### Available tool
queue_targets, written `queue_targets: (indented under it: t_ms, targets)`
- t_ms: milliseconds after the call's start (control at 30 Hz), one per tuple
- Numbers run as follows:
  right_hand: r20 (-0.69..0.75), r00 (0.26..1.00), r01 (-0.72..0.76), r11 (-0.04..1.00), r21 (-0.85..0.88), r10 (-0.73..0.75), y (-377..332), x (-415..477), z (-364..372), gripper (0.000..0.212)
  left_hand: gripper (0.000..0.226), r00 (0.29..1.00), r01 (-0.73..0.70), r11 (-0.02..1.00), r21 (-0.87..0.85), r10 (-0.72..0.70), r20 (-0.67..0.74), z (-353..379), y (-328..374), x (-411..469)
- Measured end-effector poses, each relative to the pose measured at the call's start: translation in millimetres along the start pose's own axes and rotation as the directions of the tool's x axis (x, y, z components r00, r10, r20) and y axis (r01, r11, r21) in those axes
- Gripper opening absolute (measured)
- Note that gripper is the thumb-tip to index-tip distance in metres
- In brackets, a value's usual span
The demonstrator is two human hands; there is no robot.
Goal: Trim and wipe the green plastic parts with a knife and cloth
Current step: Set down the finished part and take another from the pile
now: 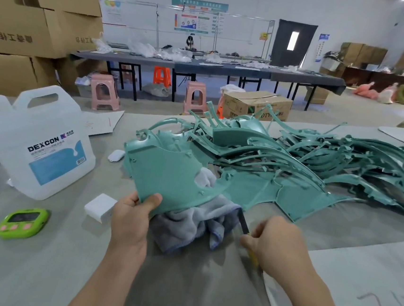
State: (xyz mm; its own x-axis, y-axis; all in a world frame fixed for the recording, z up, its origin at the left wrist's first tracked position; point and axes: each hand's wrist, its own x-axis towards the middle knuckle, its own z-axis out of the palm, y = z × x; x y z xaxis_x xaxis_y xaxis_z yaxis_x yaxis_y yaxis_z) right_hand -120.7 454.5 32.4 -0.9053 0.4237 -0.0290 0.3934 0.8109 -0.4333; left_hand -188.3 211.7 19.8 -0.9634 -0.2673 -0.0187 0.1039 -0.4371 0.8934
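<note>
Left hand (131,220) pinches the thin, stiff, likely light green panel (167,174) at its six-o'clock edge; right hand (276,244) apparently grips the knife (244,222).

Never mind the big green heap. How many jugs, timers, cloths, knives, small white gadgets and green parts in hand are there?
Jug: 1
Timer: 1
Cloth: 1
Knife: 1
Small white gadgets: 2
Green part in hand: 1
Total: 7

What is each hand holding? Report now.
Left hand: pinches the flat green plastic panel by its near edge.
Right hand: grips the dark-bladed, yellow-handled knife.
</note>
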Motion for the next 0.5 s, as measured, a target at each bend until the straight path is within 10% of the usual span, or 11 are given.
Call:
queue_targets:
  t_ms: [233, 500]
  targets:
    - [0.052, 0.998, 0.046, 0.990, -0.135, -0.039, 9.0, -7.3, -4.8, 0.050, 0.021, 0.998, 0.014, 0.995, -0.094, -0.019, -0.055, -5.9, 3.4, 6.0]
    - [-0.082, 0.997, -0.015, 0.972, -0.236, -0.004, 3.9, -12.1, -1.4, 0.019, 0.007, 0.990, -0.139, 0.950, 0.280, 0.135, 0.032, -12.5, 9.3, 0.3]
